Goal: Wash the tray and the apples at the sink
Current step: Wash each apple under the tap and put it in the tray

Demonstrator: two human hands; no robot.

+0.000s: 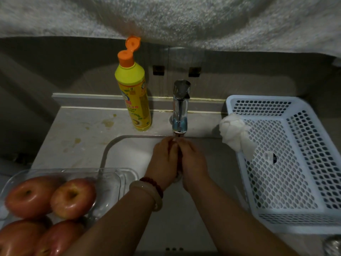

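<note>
Hands meet under the tap [180, 108]: we see the left hand [163, 159] and the right hand [192, 161] cupped together over the sink [114, 150], fingers curled around something reddish, probably an apple, though it is almost wholly covered and we cannot confirm it. Four apples [72, 197] lie in the clear tray [118, 174] at the sink's left edge. We judge them firm, fairly heavy and slippery when wet; grasp each around its widest part with the whole palm. The tray looks rigid and slick; hold it by its rim. The water stream is hard to make out, and the two nearest apples are cut off by the frame.
</note>
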